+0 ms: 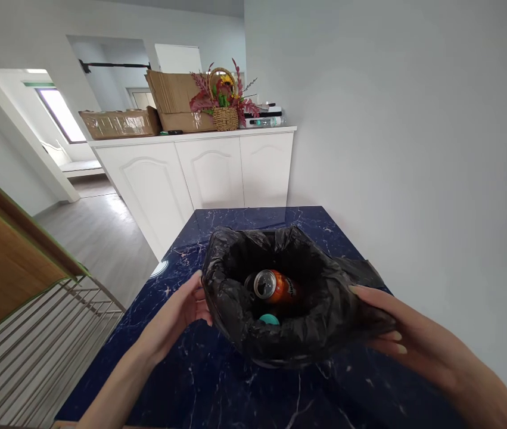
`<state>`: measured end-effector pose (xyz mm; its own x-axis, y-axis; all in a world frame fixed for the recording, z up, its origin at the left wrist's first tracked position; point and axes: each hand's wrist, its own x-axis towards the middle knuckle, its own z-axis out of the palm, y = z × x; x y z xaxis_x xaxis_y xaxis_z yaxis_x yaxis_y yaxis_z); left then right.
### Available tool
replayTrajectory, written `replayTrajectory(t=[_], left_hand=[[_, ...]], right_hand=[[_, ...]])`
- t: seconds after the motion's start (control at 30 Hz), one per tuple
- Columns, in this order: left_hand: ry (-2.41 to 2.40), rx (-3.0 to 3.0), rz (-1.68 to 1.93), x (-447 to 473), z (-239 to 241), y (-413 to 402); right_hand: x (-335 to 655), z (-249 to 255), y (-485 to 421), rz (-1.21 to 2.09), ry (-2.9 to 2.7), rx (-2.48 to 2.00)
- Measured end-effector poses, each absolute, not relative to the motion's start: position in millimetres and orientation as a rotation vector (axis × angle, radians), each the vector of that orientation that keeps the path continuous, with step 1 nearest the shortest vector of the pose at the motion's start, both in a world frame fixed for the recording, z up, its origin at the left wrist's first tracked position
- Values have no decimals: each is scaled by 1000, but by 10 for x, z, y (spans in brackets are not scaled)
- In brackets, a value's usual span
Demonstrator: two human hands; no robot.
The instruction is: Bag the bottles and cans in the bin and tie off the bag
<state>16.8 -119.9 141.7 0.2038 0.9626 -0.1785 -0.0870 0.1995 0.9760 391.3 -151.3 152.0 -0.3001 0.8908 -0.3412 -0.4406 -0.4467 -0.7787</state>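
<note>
A black plastic garbage bag (324,310) stands with its mouth spread wide on the dark blue marbled table. Inside it lies an orange drink can (282,287) on its side, its silver top turned left. Close by in the bag is a round teal cap (270,319); what it belongs to is hidden. My left hand (193,302) holds the bag's left edge with curled fingers, partly hidden by the plastic. On the other side my right hand (389,319) is closed on a gathered fold of the bag, thumb on top and fingers below.
The blue marbled table (182,363) meets a plain wall on the right. Beyond it is a white cabinet (211,173) bearing cardboard boxes (175,98), a wicker basket of flowers (225,119) and a clear bottle (271,121). A metal-railed chair (43,328) stands at left.
</note>
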Motion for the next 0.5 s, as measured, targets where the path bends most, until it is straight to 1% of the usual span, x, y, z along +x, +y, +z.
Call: replayTrajectory(t=[0.13, 0.33, 0.5], left_hand=[[1115, 1165, 967, 212, 1680, -1173], [1132, 1048, 1285, 290, 2039, -1111], [986, 1127, 1382, 497, 2275, -1010]], right_hand=[[3960, 1639, -1507, 1792, -775, -1063], [4061, 1834, -1378, 1656, -973, -956], [4064, 2062, -1179, 1584, -1031, -871]])
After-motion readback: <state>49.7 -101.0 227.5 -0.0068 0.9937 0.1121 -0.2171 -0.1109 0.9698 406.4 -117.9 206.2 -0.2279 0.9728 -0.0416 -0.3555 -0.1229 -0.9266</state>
